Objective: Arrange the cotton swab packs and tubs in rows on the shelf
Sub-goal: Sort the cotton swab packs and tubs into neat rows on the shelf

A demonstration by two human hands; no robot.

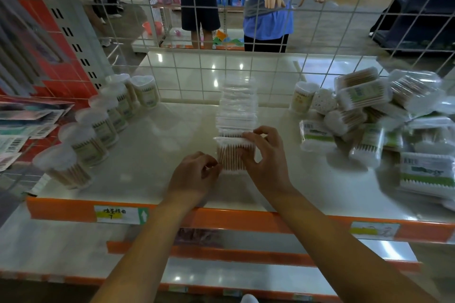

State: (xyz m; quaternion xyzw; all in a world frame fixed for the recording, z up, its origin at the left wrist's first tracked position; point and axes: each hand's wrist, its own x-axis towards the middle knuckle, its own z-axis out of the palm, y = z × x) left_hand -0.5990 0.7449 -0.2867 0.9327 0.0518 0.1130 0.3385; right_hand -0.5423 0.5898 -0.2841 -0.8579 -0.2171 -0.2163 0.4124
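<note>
A clear rectangular cotton swab pack (231, 156) stands at the front of a row of like packs (237, 106) running back along the middle of the shelf (152, 152). My right hand (264, 157) grips this front pack over its top and right side. My left hand (194, 174) touches its left edge with curled fingers. A diagonal row of round swab tubs (98, 125) lines the left side. An untidy heap of packs and tubs (374, 115) lies on the right.
A wire grid panel (246, 32) closes the shelf's back; two people stand behind it. Hanging carded goods (22, 128) are at the left. An orange price rail (221, 219) edges the shelf front, with lower shelves beneath.
</note>
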